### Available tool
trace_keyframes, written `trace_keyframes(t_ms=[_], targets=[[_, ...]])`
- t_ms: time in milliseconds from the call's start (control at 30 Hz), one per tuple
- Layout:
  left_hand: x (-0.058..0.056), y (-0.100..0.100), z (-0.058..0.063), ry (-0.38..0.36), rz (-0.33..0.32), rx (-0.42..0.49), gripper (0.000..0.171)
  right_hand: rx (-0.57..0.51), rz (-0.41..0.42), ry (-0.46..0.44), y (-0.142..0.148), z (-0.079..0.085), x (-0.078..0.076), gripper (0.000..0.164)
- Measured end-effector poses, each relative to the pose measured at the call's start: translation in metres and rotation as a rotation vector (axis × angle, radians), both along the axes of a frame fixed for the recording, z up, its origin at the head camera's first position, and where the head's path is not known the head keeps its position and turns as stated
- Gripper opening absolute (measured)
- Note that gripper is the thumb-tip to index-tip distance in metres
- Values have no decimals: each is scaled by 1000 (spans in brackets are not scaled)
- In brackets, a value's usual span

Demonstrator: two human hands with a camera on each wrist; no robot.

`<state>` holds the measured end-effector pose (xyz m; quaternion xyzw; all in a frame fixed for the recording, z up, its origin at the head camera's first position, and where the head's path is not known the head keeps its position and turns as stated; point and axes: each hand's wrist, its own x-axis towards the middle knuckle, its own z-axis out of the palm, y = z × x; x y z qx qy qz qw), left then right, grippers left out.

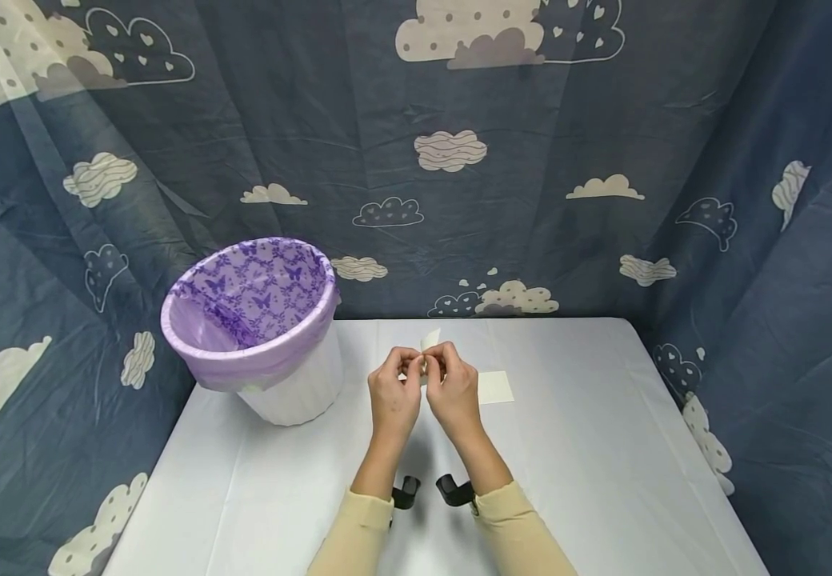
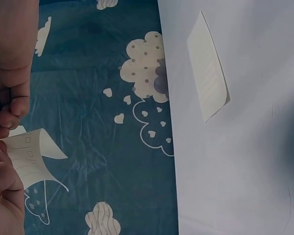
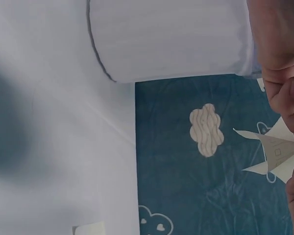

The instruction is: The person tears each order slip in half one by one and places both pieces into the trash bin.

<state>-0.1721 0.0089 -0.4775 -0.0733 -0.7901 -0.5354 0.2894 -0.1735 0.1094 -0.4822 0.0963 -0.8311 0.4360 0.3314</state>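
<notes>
Both hands are raised together over the middle of the table, fingertips meeting at a small cream sheet of paper [image 1: 430, 340]. My left hand [image 1: 394, 392] pinches it from one side, and my right hand [image 1: 454, 392] pinches it from the other, thumbs towards me. In the left wrist view the paper [image 2: 27, 154] shows printed lines and small marks, and its free edges curl apart. The right wrist view shows the same paper [image 3: 279, 152] gathered to a narrow point at the fingertips. Part of it is hidden behind the fingers.
A second cream paper [image 1: 495, 387] lies flat on the white table [image 1: 603, 448], just right of the hands. At the back left stands a white bin [image 1: 301, 384] with a purple butterfly liner [image 1: 272, 292] folded over its rim. Dark blue cloud-print curtain [image 1: 358, 104] surrounds the table.
</notes>
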Motion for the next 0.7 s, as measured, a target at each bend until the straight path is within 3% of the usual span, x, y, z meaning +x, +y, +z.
trace_keyframes(t_ms=[233,700], targets=[[0,3,0,11,12,19,6,-18,-14,26,0,0,0,8],[1,5,0,20,2,92,5,-111,-25,-13,3,1,-1,7]])
